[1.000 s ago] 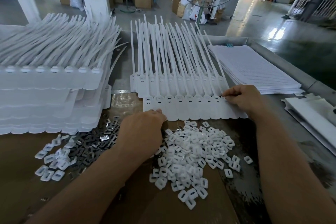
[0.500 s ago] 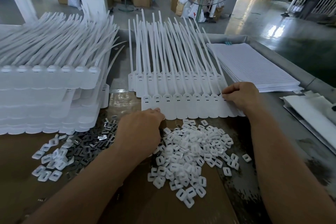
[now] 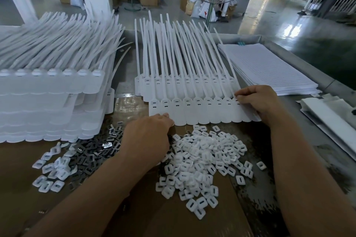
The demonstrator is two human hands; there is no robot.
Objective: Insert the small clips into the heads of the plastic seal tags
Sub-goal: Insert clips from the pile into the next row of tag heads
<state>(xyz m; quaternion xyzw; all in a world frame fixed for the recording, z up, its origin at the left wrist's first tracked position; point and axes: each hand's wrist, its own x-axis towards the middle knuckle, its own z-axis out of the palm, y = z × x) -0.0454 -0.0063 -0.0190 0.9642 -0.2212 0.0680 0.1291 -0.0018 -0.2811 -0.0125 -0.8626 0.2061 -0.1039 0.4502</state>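
Note:
A joined strip of white seal tags [image 3: 200,109] lies flat in front of me, heads in a row and tails pointing away. My right hand [image 3: 258,100] has its fingers curled at the head of the rightmost tag, pinching there; whether a clip is between the fingertips is hidden. My left hand [image 3: 148,136] rests palm down at the strip's near left edge, fingers bent over the tag's edge. A heap of small white clips [image 3: 204,161] lies just below the strip. Dark metal clips [image 3: 100,150] lie to its left.
A tall stack of white tag strips [image 3: 50,102] fills the left side. A second tag strip [image 3: 173,82] lies behind the front one. Lined paper sheets [image 3: 269,69] and white folded material [image 3: 331,115] sit at the right by the metal table edge. Loose white clips [image 3: 52,173] lie at left.
Both hands have stayed nearly where they were. The view has shifted slightly; the tag strip and clip piles have not moved.

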